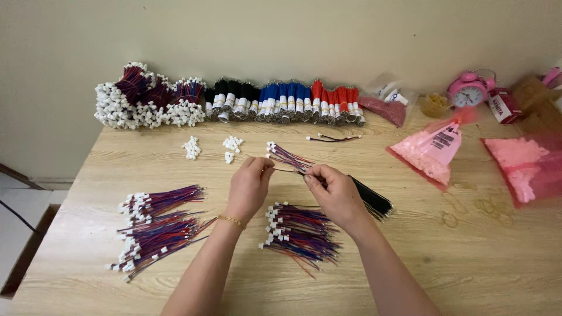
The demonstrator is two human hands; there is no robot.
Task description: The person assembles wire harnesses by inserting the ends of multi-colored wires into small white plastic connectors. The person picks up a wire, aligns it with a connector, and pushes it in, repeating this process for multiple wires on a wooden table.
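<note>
- The left hand [249, 187] has thumb and forefinger pinched shut at the white-plug end of a small bunch of red-and-blue wires [288, 158]; whether it grips one wire or several is too small to tell.
- The right hand [335, 190] is closed too, fingertips nipping the same wire bunch further along, with a bundle of black wires [370, 199] running out from under its palm toward the right (it looks tucked in the hand, though the grip itself is covered).
- The held wires hang just above the wooden table [410, 251], between the two hands and a little beyond them.
- Directly below the hands lies a loose heap of red-and-blue leads [301, 231]; two more heaps [158, 225] lie well off to the left.
- Small white connectors [191, 147] sit in little clusters beyond the left hand.
- At the wall stands a row of banded wire bundles [281, 100]; pink bags [434, 147] and a pink alarm clock [468, 89] are far right.
- Risk, as I judge it: a thin wire could slip from so light a pinch and drop into the heap beneath, where it would be lost among look-alikes; a tug could also drag neighbouring strands along.
- The right-hand bag is cut off by the frame edge.
</note>
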